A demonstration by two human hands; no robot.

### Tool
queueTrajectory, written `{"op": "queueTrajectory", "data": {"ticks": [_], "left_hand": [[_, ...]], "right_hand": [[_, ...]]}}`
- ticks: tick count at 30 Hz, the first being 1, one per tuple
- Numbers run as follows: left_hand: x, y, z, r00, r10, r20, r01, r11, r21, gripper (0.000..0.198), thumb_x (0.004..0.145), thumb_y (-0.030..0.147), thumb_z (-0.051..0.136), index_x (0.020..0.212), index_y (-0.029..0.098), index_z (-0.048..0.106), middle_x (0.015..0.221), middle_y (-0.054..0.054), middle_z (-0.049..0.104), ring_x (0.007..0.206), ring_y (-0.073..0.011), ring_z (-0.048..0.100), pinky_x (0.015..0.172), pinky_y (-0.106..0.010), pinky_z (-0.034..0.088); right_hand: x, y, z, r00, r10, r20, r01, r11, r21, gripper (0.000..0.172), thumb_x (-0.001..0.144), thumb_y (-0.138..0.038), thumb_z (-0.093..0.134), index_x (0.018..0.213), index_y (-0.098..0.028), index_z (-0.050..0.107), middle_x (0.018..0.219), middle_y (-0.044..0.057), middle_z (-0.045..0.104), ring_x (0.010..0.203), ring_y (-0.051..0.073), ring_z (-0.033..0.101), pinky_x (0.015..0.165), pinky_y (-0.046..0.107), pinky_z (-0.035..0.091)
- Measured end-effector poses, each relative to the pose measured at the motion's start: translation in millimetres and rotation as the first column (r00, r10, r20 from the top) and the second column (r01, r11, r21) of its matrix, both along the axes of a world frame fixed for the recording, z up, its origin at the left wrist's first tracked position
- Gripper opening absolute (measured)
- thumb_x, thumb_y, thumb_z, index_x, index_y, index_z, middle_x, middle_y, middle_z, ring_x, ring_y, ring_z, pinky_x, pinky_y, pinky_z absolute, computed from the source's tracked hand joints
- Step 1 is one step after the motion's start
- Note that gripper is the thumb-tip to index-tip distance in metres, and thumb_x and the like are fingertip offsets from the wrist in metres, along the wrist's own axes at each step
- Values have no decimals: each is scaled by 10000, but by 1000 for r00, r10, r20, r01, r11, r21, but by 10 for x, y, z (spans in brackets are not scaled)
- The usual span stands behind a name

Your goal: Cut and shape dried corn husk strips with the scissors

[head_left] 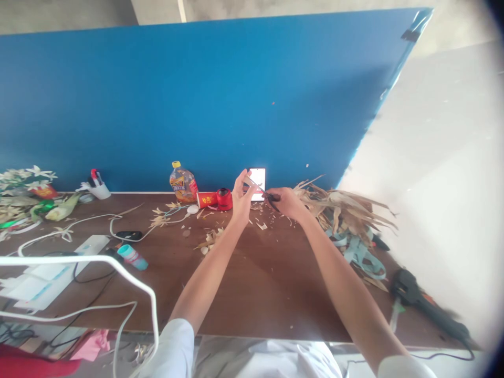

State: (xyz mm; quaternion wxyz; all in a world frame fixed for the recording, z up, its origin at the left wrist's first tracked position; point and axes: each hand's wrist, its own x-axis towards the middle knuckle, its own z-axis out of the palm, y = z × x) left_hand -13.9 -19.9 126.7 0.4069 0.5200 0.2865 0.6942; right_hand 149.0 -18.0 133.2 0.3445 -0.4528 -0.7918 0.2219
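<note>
Both my hands are raised over the far middle of the table, close together. In my right hand [286, 202] is a pair of dark-handled scissors [272, 198], its blades pointing left toward my other hand. My left hand [241, 195] pinches a small pale piece that looks like dried husk, mostly hidden by the fingers. Just behind the hands a phone [258, 181] with a lit screen leans upright against the blue partition. Pale scraps [262, 226] are scattered on the table below. A heap of dried husks [342, 210] lies to the right of my right hand.
A black glue gun [427, 304] rests at the right edge, near a pale blue ribbon [364, 257]. Left are a red tape roll [224, 199], a plastic bottle [183, 182], a pen cup [100, 190] and a white power strip [59, 278]. A white cable [129, 275] crosses the near left.
</note>
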Motion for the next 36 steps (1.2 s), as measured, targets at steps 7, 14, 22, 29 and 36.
{"op": "queueTrajectory", "data": {"ticks": [7, 14, 22, 29, 36], "left_hand": [[-21, 74, -28, 998, 5, 58, 2, 994, -108, 486, 791, 309, 647, 1248, 196, 527, 1302, -118, 566, 1114, -209, 574, 849, -299, 478], [-333, 298, -56, 977, 191, -92, -205, 965, -164, 356, 823, 222, 526, 1175, 169, 538, 1162, -119, 629, 851, -141, 628, 599, -216, 449], [-468, 346, -449, 253, -225, -941, -198, 940, -278, 292, 780, 122, 475, 996, 197, 657, 1123, -98, 644, 970, -229, 599, 812, -319, 445], [-170, 307, -681, 66, -65, -996, -273, 959, -80, 285, 803, 204, 496, 1046, 211, 645, 1243, -122, 535, 1191, -321, 416, 964, -456, 351], [24, 242, -920, 45, 61, -997, -308, 950, 44, 293, 820, 438, 536, 842, 172, 656, 1085, -141, 563, 1102, -323, 424, 908, -449, 370]], "right_hand": [[1, -37, 28, 992, 5, 125, -4, 1000, -8, 212, 777, -281, 504, 875, -185, 666, 608, 3, 606, 518, 123, 479, 522, 235, 298], [179, 6, 54, 936, -13, 351, 10, 1000, 8, 169, 754, -317, 587, 870, -207, 640, 744, 26, 642, 594, 137, 506, 535, 241, 278], [389, 110, 42, 929, -228, 292, 250, 967, -39, 226, 781, -400, 572, 893, -206, 603, 757, 37, 637, 607, 146, 522, 550, 242, 317], [363, 89, 46, 939, -271, 210, 288, 956, -54, 242, 767, -401, 588, 907, -205, 610, 759, 40, 647, 598, 141, 522, 544, 234, 327], [281, 83, 32, 933, -262, 247, 281, 959, -46, 243, 758, -420, 582, 862, -202, 603, 725, 29, 636, 577, 137, 503, 538, 237, 313]]}}
